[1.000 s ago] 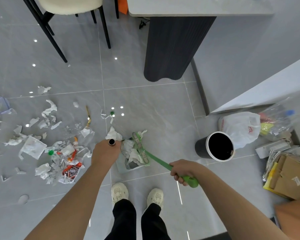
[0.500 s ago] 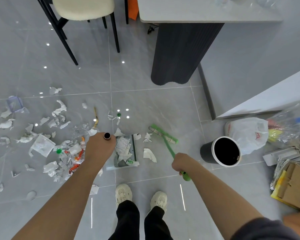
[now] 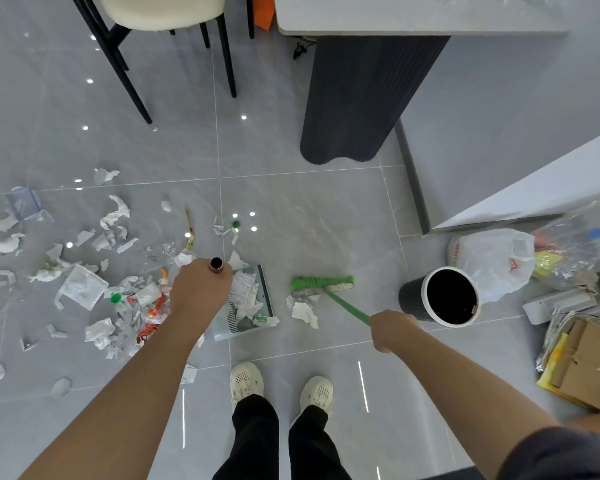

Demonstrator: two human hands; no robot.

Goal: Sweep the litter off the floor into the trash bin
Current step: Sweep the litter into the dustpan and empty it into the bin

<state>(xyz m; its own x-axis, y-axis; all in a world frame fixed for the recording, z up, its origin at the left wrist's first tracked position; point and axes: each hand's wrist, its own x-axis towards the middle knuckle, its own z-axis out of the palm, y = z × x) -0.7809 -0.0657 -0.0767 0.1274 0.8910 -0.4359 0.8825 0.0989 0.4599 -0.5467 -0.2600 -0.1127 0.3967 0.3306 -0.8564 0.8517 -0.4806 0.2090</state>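
Green broom [image 3: 321, 284] is gripped by the fisted right hand [image 3: 392, 329]; the left hand [image 3: 200, 289] clasps the dustpan handle [image 3: 216, 264]. Paper scraps [image 3: 245, 289] fill the dustpan [image 3: 266, 299]; more litter [image 3: 84, 289] lies left of it, and the trash bin [image 3: 411, 301] stands to the right.

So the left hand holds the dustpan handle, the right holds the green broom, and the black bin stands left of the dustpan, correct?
No. In the head view the black bin stands right of the dustpan, past the green broom. The left hand does hold the dustpan handle, the right hand the broom.
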